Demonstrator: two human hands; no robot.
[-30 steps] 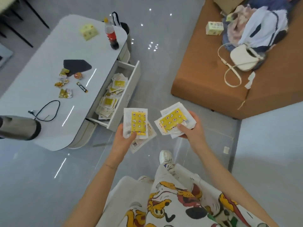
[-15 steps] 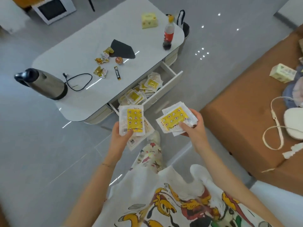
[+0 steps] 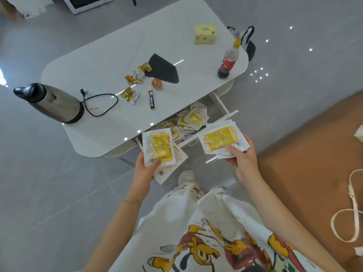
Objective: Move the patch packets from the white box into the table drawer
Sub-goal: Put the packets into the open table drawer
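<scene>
Since half a second ago the person has closed on the table, and both handfuls now reach the open drawer's front instead of hanging short of it. Nearest, the left hand point(image 3: 144, 169) grasps a small stack of patch packets point(image 3: 158, 148), thumb on top and fingers beneath, held flat and face up, probably so they can drop in together. A barcode shows on the lowest one, too small to read. The right hand point(image 3: 242, 161) grips a second fanned stack point(image 3: 221, 139) the same way, just over the front of the drawer point(image 3: 221, 104). Each face carries a yellow panel of small moons and stars, and its heading is illegible. Beyond, more heaped packets point(image 3: 194, 118) already lie inside. The white box is out of view. Farther off on the table point(image 3: 110, 61), a black stick sachet point(image 3: 151, 100), a red-labelled cola bottle point(image 3: 226, 62) and a yellow carton point(image 3: 204, 34) bear print I cannot read.
</scene>
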